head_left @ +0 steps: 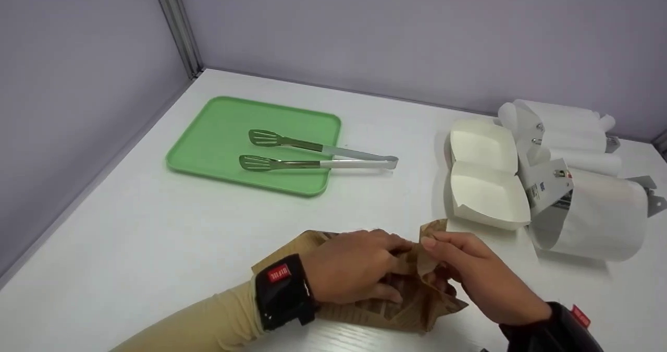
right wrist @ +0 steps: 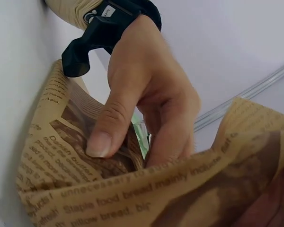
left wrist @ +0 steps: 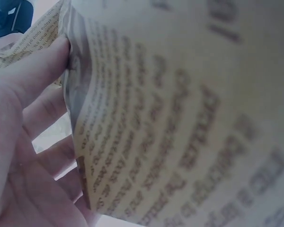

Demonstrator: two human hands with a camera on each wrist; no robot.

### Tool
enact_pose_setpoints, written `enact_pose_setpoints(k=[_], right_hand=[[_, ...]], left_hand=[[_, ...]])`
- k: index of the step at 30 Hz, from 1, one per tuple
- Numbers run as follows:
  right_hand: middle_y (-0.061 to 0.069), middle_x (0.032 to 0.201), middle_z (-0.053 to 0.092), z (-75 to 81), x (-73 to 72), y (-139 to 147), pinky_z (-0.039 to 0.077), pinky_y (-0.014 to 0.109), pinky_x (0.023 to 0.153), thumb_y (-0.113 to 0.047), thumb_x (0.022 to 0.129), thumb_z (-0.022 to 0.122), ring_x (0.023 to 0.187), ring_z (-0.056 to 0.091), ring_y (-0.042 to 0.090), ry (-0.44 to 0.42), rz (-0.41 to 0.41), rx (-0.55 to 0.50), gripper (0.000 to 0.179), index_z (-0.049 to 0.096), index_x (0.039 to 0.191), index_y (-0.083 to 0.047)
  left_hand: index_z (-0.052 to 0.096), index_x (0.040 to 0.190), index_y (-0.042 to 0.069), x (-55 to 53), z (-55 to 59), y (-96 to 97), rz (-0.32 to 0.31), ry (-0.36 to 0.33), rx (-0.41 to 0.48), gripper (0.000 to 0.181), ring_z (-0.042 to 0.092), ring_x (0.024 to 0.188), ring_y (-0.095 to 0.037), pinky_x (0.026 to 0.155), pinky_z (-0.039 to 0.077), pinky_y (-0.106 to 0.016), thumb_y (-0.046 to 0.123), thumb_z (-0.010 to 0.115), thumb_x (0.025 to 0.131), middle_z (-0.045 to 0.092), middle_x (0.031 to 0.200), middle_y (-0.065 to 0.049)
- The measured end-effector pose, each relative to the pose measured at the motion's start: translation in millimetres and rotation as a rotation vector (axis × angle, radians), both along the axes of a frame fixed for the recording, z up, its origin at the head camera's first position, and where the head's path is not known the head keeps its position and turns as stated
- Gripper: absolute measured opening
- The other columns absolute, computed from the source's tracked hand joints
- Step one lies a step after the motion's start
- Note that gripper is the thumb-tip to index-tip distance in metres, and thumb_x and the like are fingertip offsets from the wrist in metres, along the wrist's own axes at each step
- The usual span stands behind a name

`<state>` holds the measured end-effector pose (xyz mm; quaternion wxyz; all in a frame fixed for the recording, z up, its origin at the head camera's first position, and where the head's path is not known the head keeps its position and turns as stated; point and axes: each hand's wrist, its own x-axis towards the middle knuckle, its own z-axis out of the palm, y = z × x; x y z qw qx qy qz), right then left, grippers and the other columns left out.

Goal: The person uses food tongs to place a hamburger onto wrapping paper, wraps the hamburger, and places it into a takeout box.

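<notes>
A sheet of brown wrapping paper (head_left: 385, 313), printed with text and bread pictures, lies folded and crumpled at the table's front. Over its middle is my left hand (head_left: 357, 266), gripping the folded paper; the right wrist view shows the left thumb (right wrist: 106, 135) pressing on the printed side. My right hand (head_left: 484, 274) pinches a raised corner of the paper at its right end, between thumb and fingers. In the left wrist view the paper (left wrist: 180, 118) bulges close to the camera, beside the left hand (left wrist: 33, 127). Whatever the paper encloses is hidden.
Beyond the hands, a green tray (head_left: 224, 128) carries a pair of tongs (head_left: 359, 159), handles jutting past its right edge. At right stand an open white food box (head_left: 490, 185) and white rolls (head_left: 599, 216) in metal holders. Walls rise behind and left.
</notes>
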<state>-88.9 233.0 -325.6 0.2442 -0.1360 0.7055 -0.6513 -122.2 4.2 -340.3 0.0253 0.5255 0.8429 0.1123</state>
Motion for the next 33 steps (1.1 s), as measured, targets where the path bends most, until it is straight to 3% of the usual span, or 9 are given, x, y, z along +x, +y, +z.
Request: enact_pose_setpoints(k=[3, 7, 13, 18, 21, 25, 26, 29, 33], right_hand=[[-0.009, 0.083, 0.058, -0.6, -0.1, -5.0, 0.051, 0.027, 0.076, -0.025, 0.109, 0.045, 0.079, 0.061, 0.009, 0.034, 0.03, 0.032, 0.027, 0.062, 0.09, -0.017], [-0.009, 0.085, 0.06, -1.2, 0.4, -11.0, 0.049, 0.026, 0.076, -0.029, 0.109, 0.046, 0.081, 0.058, 0.008, 0.027, 0.046, 0.085, 0.029, 0.065, 0.094, -0.014], [-0.007, 0.086, 0.055, -5.6, 1.8, -15.0, 0.045, 0.026, 0.073, -0.028, 0.109, 0.045, 0.082, 0.053, 0.009, -0.004, 0.06, 0.099, 0.028, 0.066, 0.101, -0.012], [-0.006, 0.082, 0.05, -6.4, 3.7, -19.0, 0.043, 0.024, 0.069, -0.032, 0.108, 0.047, 0.075, 0.049, 0.006, -0.044, 0.072, 0.087, 0.027, 0.06, 0.095, -0.012], [-0.006, 0.08, 0.047, -7.6, 4.5, -21.3, 0.042, 0.023, 0.067, -0.031, 0.108, 0.048, 0.073, 0.047, 0.006, -0.045, 0.082, 0.068, 0.026, 0.058, 0.094, -0.012], [-0.008, 0.077, 0.044, -10.6, 5.4, -23.1, 0.039, 0.023, 0.063, -0.028, 0.107, 0.05, 0.07, 0.044, 0.005, 0.007, 0.109, 0.072, 0.024, 0.057, 0.093, -0.009], [-0.007, 0.076, 0.043, -11.4, 5.6, -23.6, 0.038, 0.024, 0.063, -0.027, 0.107, 0.05, 0.069, 0.044, 0.005, 0.026, 0.116, 0.076, 0.025, 0.055, 0.093, -0.007], [-0.006, 0.078, 0.044, -13.1, 5.4, -22.9, 0.039, 0.025, 0.064, -0.024, 0.107, 0.05, 0.072, 0.045, 0.005, 0.064, 0.128, 0.103, 0.027, 0.056, 0.095, -0.001], [-0.002, 0.088, 0.055, -14.4, 4.1, -17.0, 0.045, 0.023, 0.068, -0.018, 0.106, 0.049, 0.076, 0.05, 0.005, 0.088, 0.149, 0.132, 0.024, 0.062, 0.102, 0.002]], left_hand=[[0.068, 0.133, 0.024, -1.4, -0.5, -0.1, -0.012, -0.016, 0.012, 0.045, 0.056, 0.134, -0.014, 0.11, 0.046, -0.028, 0.043, 0.071, 0.093, 0.057, 0.148, -0.001], [0.07, 0.13, 0.025, -3.2, -1.7, -1.1, -0.019, -0.029, 0.044, 0.043, 0.058, 0.131, -0.011, 0.109, 0.047, -0.025, 0.044, 0.073, 0.091, 0.061, 0.142, 0.003], [0.068, 0.131, 0.021, -4.5, -4.8, -1.5, 0.056, -0.101, 0.086, 0.052, 0.062, 0.121, -0.008, 0.102, 0.051, -0.024, 0.047, 0.077, 0.087, 0.066, 0.132, 0.008], [0.069, 0.121, 0.02, -6.8, -7.0, -0.9, 0.106, -0.202, 0.143, 0.045, 0.064, 0.105, -0.001, 0.095, 0.052, -0.021, 0.044, 0.081, 0.084, 0.071, 0.113, 0.01], [0.06, 0.128, 0.018, -6.5, -6.8, -2.6, 0.136, -0.25, 0.181, 0.056, 0.064, 0.095, -0.002, 0.087, 0.053, -0.02, 0.044, 0.082, 0.083, 0.07, 0.105, 0.009], [0.032, 0.15, 0.023, -5.0, -5.2, -3.6, 0.15, -0.286, 0.207, 0.086, 0.066, 0.083, -0.005, 0.075, 0.053, -0.02, 0.049, 0.081, 0.083, 0.069, 0.098, 0.006], [0.029, 0.15, 0.025, -4.9, -5.3, -3.6, 0.143, -0.285, 0.213, 0.086, 0.066, 0.082, -0.005, 0.073, 0.053, -0.019, 0.049, 0.08, 0.084, 0.069, 0.098, 0.006], [0.034, 0.145, 0.027, -4.0, -6.3, -3.4, 0.12, -0.286, 0.236, 0.076, 0.064, 0.083, -0.004, 0.072, 0.051, -0.018, 0.049, 0.077, 0.086, 0.068, 0.101, 0.007], [0.046, 0.123, 0.022, -3.3, -8.3, -4.1, 0.099, -0.277, 0.229, 0.051, 0.06, 0.083, -0.002, 0.069, 0.048, -0.015, 0.049, 0.073, 0.089, 0.065, 0.098, 0.009]])
